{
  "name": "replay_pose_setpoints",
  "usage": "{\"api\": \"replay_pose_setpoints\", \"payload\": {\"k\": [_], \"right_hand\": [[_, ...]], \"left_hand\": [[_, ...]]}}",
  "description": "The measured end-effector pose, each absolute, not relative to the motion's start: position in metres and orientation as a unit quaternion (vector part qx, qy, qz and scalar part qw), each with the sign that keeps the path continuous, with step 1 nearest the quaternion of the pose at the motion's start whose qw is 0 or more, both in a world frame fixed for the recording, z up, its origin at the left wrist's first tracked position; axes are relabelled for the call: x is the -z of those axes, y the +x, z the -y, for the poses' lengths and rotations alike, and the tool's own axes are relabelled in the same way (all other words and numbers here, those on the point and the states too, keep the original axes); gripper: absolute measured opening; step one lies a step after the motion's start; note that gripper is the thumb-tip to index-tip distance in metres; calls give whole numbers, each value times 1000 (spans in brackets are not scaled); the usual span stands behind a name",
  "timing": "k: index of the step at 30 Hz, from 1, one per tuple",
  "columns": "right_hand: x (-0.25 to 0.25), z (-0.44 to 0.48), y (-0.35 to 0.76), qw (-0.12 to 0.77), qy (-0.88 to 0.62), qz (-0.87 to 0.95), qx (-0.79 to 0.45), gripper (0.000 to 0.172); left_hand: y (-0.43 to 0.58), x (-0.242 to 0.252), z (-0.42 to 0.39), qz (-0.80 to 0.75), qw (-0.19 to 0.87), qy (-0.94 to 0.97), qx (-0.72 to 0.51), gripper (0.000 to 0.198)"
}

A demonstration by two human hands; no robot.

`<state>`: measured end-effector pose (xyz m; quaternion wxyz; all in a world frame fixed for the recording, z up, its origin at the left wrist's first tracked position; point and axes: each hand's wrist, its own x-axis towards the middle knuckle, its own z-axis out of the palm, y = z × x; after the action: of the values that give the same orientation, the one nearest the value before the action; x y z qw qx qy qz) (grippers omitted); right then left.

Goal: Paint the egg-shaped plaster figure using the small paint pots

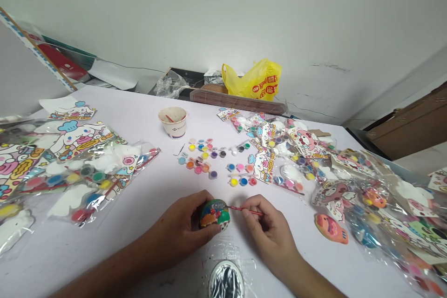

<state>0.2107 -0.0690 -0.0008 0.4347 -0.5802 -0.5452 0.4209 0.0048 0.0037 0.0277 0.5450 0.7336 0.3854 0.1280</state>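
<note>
Near the front middle of the table, my left hand (190, 221) is closed around a small painted figurine (214, 214) with green, blue, orange and red patches. The thumb presses on its lower front edge. My right hand (267, 221) pinches a thin red paintbrush (249, 211) from the right. The brush points left and its dark tip meets the figurine's upper right side, or lies very close to it. Beyond the hands stand several small paint pots (198, 169) in connected strips, in yellow, orange, pink, blue and other colours.
A paper cup (173, 123) with a red stick inside stands at the back left of the paints. Bagged painting kits lie at left (115, 158) and right (289, 177). A painted orange fish-like figure (331, 228) sits at right; a round silvery object (226, 280) is at the front.
</note>
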Motion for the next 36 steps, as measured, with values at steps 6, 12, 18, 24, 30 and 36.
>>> {"api": "replay_pose_setpoints", "payload": {"k": [6,12,18,24,30,36], "right_hand": [[3,70,211,434,-582,546,-418,29],[3,69,211,439,-584,542,-415,31],[1,68,210,438,-585,542,-415,33],[2,69,211,432,-588,543,-415,33],[2,69,211,433,-584,541,-422,31],[1,69,211,429,-584,541,-427,31]], "left_hand": [[5,-28,-5,-389,540,735,-130,18],[5,-27,-4,-388,539,737,-125,18],[5,-28,-4,-386,546,733,-128,18],[5,-28,-3,-387,548,731,-125,17],[5,-26,-4,-388,547,732,-123,17],[6,-30,-4,-387,542,735,-123,16]]}}
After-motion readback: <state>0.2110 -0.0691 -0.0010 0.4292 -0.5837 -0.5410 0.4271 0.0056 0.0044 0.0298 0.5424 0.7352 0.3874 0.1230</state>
